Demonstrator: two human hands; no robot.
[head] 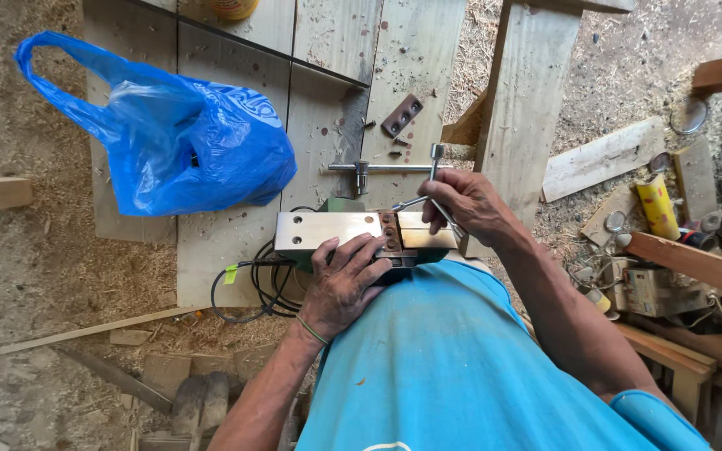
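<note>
**Planer upside down, wrench at its blade drum**

The planer [353, 234] is lying sole-up at the near edge of the bench [236, 242], right against the person's blue shirt. It is looking heavy and rigid: a flat, smooth metal sole, likely slick, with the clamp bar and its screws across the middle, where the blade edge is probably sharp. The body sides below the sole are seeming the safest place to hold.

The left hand [340, 288] is pressing down on the planer's near side, fingers spread and curled over the sole edge. The right hand [465, 205] is pinching a thin socket wrench [430, 188], fingers pressed together round its shaft, its tip at the drum.

A black cord [248, 292] is looping left. Beyond are lying a T-wrench [378, 168], a small metal plate [402, 115] and a blue bag [185, 138].
</note>
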